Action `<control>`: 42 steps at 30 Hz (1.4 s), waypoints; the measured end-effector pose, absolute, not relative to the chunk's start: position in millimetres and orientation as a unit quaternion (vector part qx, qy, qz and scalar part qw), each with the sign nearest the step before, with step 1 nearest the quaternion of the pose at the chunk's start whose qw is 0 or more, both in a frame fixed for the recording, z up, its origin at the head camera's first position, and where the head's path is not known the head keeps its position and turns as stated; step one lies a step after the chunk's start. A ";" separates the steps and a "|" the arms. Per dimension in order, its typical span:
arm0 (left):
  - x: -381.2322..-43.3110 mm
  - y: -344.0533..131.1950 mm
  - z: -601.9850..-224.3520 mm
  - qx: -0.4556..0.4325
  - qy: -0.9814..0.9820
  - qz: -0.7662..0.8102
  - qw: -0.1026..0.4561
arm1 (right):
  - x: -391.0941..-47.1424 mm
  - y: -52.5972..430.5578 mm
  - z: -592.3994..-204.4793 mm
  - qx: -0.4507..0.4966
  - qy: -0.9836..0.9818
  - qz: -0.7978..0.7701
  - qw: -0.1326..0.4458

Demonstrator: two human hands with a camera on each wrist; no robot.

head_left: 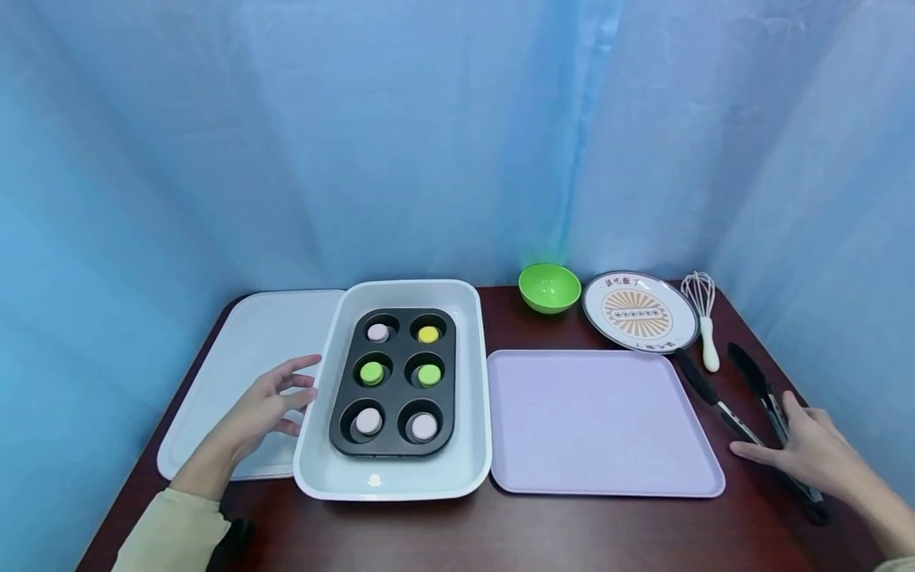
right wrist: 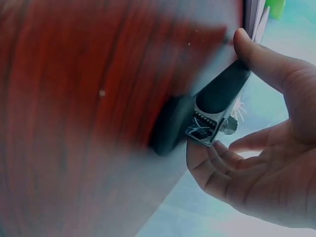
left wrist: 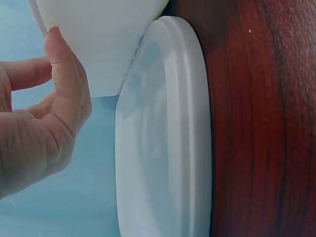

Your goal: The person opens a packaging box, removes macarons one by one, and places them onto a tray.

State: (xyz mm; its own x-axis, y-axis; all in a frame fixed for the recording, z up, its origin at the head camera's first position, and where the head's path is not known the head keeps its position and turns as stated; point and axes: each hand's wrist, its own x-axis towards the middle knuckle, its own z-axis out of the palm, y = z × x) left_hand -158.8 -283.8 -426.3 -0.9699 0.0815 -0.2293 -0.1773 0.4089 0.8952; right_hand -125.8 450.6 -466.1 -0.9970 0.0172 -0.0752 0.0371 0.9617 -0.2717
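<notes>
My left hand (head_left: 260,405) is at the left side of a white basin (head_left: 465,469), fingers loosely spread with the fingertips right at its rim. In the left wrist view the fingers (left wrist: 66,84) are beside the basin wall. Inside the basin lies a dark muffin tin (head_left: 396,389) whose cups hold small pink, green and yellow round pieces. At the far right my right hand (head_left: 815,449) spans a pair of black-and-steel tongs (head_left: 747,369), its thumb stretched to one side and its fingers to the other. The tongs' arms are spread apart.
A white tray (head_left: 214,397) lies partly under the left forearm. Right of the basin is a lilac tray (head_left: 600,429). Along the back stand a green bowl (head_left: 549,288), a patterned plate (head_left: 639,312) and a whisk (head_left: 706,326). Blue curtains (head_left: 429,143) hang behind the table.
</notes>
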 end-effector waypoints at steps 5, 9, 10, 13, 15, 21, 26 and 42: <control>-157.7 -286.7 -424.0 -0.039 0.831 0.541 0.126 | -131.2 446.7 -465.5 0.024 0.990 -0.126 0.054; -153.4 -292.5 -425.8 -0.041 0.828 0.546 0.125 | -137.1 442.2 -463.3 0.018 0.991 -0.119 0.056; -152.5 -293.5 -426.4 -0.041 0.828 0.546 0.124 | -137.9 441.5 -463.4 0.017 0.991 -0.120 0.057; -151.8 -293.8 -428.1 -0.041 0.828 0.546 0.121 | -137.5 440.6 -464.1 0.021 0.991 -0.122 0.056; -152.9 -292.3 -429.5 -0.040 0.827 0.547 0.123 | -136.3 442.1 -464.3 0.019 0.990 -0.133 0.049; -152.8 -289.8 -433.2 -0.044 0.823 0.552 0.128 | -140.0 444.7 -461.4 0.010 0.989 -0.144 0.026; -154.1 -287.7 -435.1 -0.047 0.824 0.552 0.121 | -141.2 447.4 -460.5 0.021 0.988 -0.149 0.029; -156.8 -283.8 -429.3 -0.045 0.822 0.554 0.124 | -120.7 435.9 -441.3 0.046 0.965 -0.257 0.015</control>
